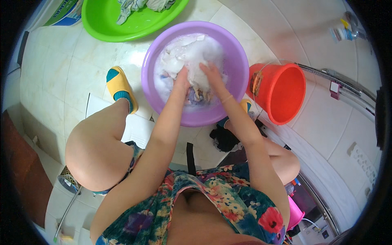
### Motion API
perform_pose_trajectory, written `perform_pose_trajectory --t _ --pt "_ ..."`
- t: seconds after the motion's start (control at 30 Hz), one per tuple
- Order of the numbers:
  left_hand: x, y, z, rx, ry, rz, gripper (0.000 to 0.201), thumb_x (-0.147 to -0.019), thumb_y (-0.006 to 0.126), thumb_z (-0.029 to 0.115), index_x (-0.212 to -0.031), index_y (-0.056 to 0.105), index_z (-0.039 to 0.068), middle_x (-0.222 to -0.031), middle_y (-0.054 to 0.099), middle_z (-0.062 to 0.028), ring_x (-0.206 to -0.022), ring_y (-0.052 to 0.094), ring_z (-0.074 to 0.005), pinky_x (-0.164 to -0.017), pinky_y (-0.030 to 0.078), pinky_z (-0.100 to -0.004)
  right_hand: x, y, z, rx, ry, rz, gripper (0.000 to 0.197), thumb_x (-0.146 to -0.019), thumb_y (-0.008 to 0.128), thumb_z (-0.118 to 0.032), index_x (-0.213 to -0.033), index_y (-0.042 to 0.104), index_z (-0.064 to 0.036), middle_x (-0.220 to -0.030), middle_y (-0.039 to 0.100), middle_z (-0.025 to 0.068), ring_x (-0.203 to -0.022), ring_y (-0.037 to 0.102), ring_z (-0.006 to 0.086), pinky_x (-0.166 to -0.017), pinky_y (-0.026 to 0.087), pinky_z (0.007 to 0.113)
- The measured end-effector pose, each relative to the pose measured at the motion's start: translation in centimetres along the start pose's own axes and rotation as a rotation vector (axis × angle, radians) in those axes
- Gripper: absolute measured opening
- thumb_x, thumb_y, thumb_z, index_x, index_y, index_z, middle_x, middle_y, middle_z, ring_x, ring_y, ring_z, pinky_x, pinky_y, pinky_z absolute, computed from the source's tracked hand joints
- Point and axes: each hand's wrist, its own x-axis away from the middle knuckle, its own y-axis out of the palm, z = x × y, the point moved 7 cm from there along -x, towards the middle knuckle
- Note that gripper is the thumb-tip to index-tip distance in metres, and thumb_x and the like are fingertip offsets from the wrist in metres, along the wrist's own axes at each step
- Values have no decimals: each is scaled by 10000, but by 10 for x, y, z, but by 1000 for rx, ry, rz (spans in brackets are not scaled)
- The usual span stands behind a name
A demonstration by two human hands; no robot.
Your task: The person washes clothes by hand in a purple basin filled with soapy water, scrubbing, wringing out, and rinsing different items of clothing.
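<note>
A purple basin [240, 69] stands on the floor in front of me, full of white foam and soaking laundry. Both my hands reach down into it. My left hand [183, 77] presses into the suds beside the wet laundry [197, 96], its fingers mostly covered by foam. Opposite it, my right hand [211, 74] lies on the foamy heap with its fingers stretched and somewhat apart. White suds [190, 51] cover most of the load, so what lies under the hands is hidden. Greyish-blue and tan fabric shows at the near side, just below the hands.
A green basin [106, 32] with light-coloured clothes [136, 6] stands at the far left. To the right, an orange-red bucket [286, 94] tilts near the wall. Dark cloth [225, 139] lies by my right foot. My left foot wears a yellow slipper [118, 83].
</note>
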Motion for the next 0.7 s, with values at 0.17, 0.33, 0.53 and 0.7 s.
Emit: perform_pose_trajectory --t 0.17,0.33,0.53,0.7 --pt "4 53 -35 124 -137 -117 430 -864 473 250 -1215 411 9 -1136 521 -118 -997 531 -256 -834 456 -375 46 5 -32 707 -626 -156 203 -791 584 -238 -867 567 -50 -886 577 106 -800 559 250 -693 455 356" --pt "12 53 -42 8 -84 135 433 -855 489 234 -1208 414 -4 -1128 525 -115 -988 536 -254 -817 468 -367 -15 -39 -18 1499 -493 45 227 -821 536 -257 -922 546 -54 -992 550 165 -833 555 354 -683 474 426" --pt "18 40 -18 -256 180 142 468 -802 565 123 -1220 400 -6 -1144 509 -148 -1011 524 -292 -847 463 -394 -31 -81 15 1257 -414 496 365 -855 436 -185 -1193 382 -60 -1118 456 241 -885 545 401 -710 477 438" --pt "14 58 -40 -212 -25 113 487 -763 612 60 -1196 415 -40 -1129 511 -149 -1000 523 -271 -833 462 -373 -68 -126 58 1267 -388 33 293 -822 456 -134 -1085 524 -24 -1096 499 264 -883 570 356 -753 456 435"
